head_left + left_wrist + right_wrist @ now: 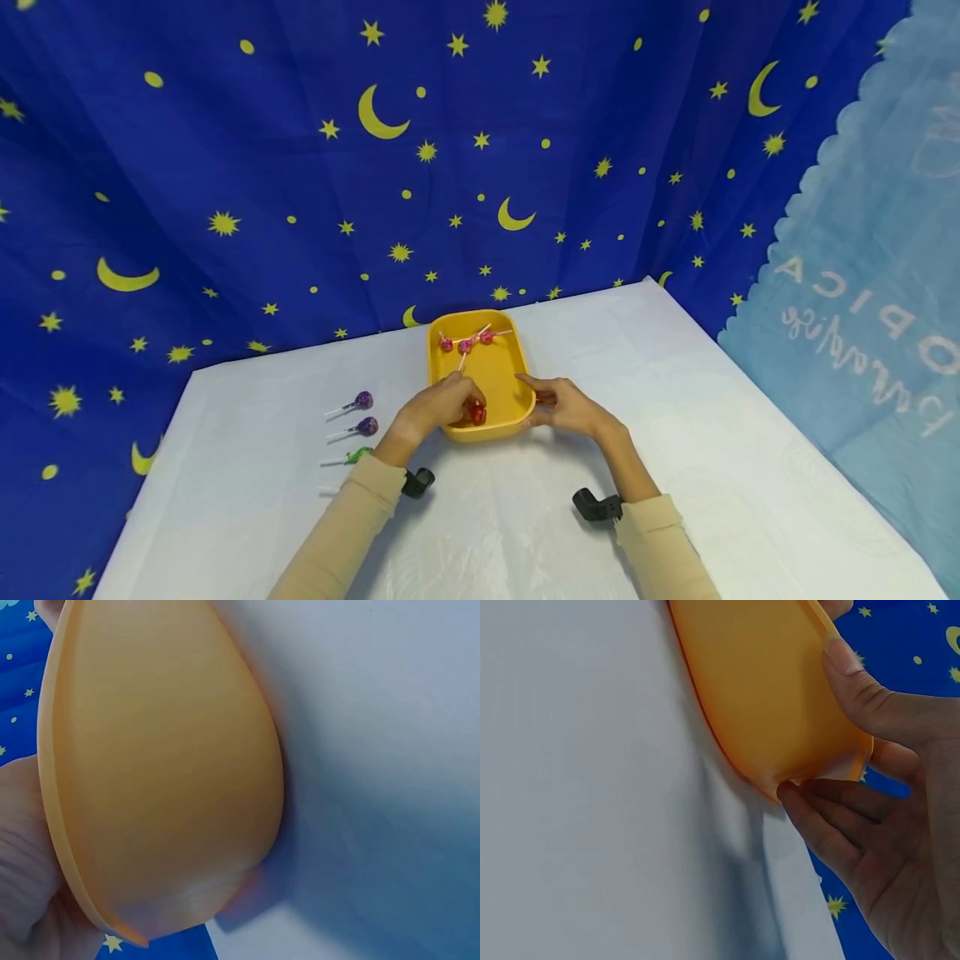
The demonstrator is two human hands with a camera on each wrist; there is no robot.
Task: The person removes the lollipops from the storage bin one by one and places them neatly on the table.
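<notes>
A yellow tray (491,432) lies on the white table with several pink-red lollipops (465,346) near its far end. Inside its near end, my left hand (444,402) holds a red lollipop (477,413), its stick hidden by the fingers. My right hand (564,406) grips the tray's right side; in the right wrist view the thumb (847,664) is at the rim and the fingers (829,832) are against the side wall. The left wrist view shows the tray's outer wall (172,765) and part of the left hand (26,855) behind the rim.
Left of the tray, two purple lollipops (365,426) and a green lollipop (357,456) lie in a column. Below them a white stick (328,492) shows, partly covered by my left sleeve (337,529). A blue star-patterned curtain (450,183) hangs behind the table.
</notes>
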